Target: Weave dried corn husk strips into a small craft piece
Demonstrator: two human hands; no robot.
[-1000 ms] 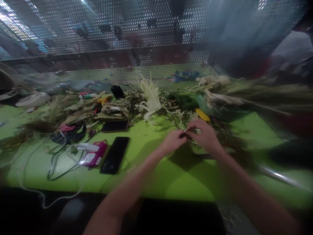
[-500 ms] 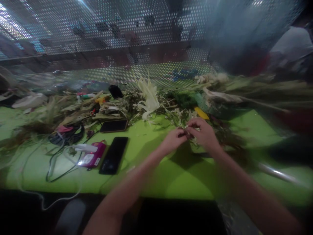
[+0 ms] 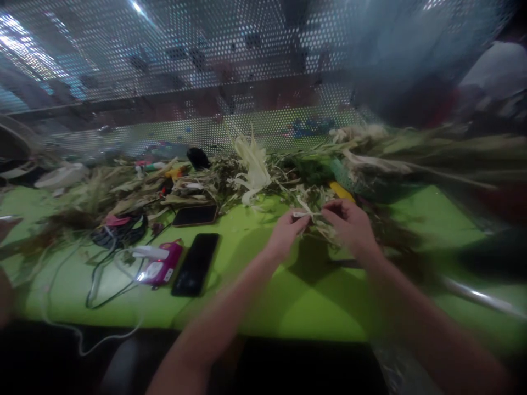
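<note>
Both my hands work over a bright green table (image 3: 288,296) at a pile of dried stalks and husks (image 3: 313,200). My left hand (image 3: 285,232) pinches the end of a pale strip of plant material (image 3: 307,215). My right hand (image 3: 349,222) is closed on the other part of the same small bundle, fingers curled. The two hands are a short gap apart, with the strip stretched between them.
Two dark phones (image 3: 195,263) (image 3: 195,215) lie left of my hands, next to a pink device (image 3: 158,267) with white cables (image 3: 99,280). Dried plants (image 3: 123,186) and a pale husk (image 3: 253,164) cover the table's far side. A perforated metal screen (image 3: 206,66) stands behind. Long stalks (image 3: 432,151) lie at the right.
My hands, touching before, have drawn a little apart, and a pale strip now shows between them. The view shifted slightly.
</note>
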